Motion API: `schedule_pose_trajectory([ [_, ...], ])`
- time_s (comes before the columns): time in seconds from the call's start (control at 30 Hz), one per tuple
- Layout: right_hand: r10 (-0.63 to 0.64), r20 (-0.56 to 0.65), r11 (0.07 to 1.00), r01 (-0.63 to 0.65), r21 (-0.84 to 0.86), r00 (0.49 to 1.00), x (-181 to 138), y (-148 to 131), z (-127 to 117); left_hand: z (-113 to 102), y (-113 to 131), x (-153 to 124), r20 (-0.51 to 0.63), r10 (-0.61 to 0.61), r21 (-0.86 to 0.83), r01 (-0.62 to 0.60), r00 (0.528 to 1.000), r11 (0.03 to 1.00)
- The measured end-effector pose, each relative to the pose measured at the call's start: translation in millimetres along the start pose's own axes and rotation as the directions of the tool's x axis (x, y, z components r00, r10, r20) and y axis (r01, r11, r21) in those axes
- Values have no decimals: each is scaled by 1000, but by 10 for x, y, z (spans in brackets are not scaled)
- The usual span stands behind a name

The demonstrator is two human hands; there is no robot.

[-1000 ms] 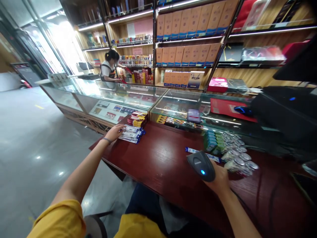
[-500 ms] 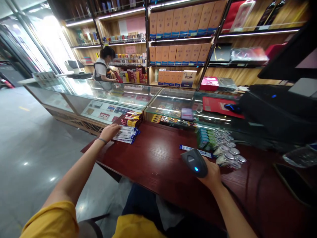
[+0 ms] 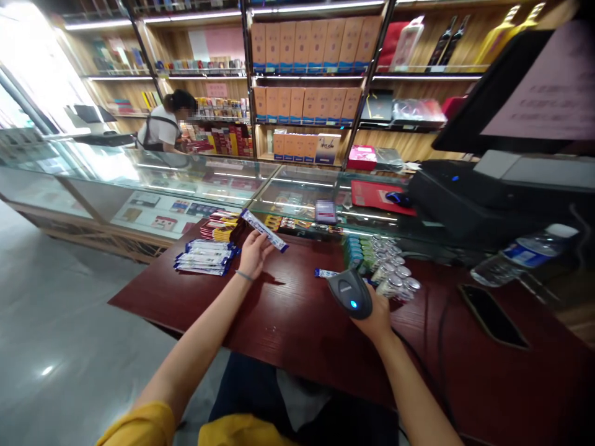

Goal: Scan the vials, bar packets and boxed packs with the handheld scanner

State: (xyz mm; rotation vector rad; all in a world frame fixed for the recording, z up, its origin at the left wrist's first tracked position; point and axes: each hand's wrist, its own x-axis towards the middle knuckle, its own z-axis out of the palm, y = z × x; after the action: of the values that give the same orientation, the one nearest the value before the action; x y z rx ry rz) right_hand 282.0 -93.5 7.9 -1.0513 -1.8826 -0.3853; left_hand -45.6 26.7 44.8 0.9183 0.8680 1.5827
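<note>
Your left hand (image 3: 255,255) had its grip narrow, pinching a slim white-and-blue packet (image 3: 264,230) at the fingertips above the table (image 3: 288,322), the packet slanting with its left end farther away than its right. Your right hand (image 3: 379,314) had its grip wrapped around the handle of a dark scanner (image 3: 349,293), whose blue light was lit and whose head pointed left. Left of the held packet, a pile of packets (image 3: 204,257) in similar colours lay on the table, with red-and-yellow packets (image 3: 220,224) just beyond it on the far side. One single packet (image 3: 324,272) lay on the table, partly hidden behind the scanner. Beyond the scanner and to its right, teal and green packs (image 3: 359,252) stood beside a cluster of silver-topped cans (image 3: 393,271). Farther right lay a dark phone (image 3: 493,316), with a clear bottle (image 3: 523,255) beyond it. On the far side ran a glass case (image 3: 297,179), a mouse (image 3: 396,197) resting on a red mat (image 3: 367,194) there. At the far left, another person (image 3: 163,129) leaned forward behind the glass case.
</note>
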Motion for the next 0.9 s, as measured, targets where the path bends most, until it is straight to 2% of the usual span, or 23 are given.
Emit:
schedule_pose_trajectory([
  [0.13,24,24,1000,-24,-7,999,13,12,-35,413,-285,-71,-31,-132,-270,119,991,955],
  [0.23,25,41,1000,-25,-8,999,5,25,-47,508,-378,-149,10,-183,-323,176,983,930],
  [0.4,25,50,1000,-26,14,998,2,21,-55,392,-362,-198,148,-291,-259,321,945,911],
  [0.6,7,50,1000,-9,30,999,47,-27,-73,355,-342,-179,89,-392,-219,402,915,889],
  [0.7,3,56,1000,-4,30,998,45,-30,-72,352,-347,-199,132,-422,-188,440,897,878],
  [0.8,22,63,1000,-23,17,998,10,-6,-53,327,-364,-215,202,-385,-85,408,900,909],
  [0.9,71,79,997,-72,3,994,-40,27,-26,290,-402,-205,198,-315,78,305,928,949],
])
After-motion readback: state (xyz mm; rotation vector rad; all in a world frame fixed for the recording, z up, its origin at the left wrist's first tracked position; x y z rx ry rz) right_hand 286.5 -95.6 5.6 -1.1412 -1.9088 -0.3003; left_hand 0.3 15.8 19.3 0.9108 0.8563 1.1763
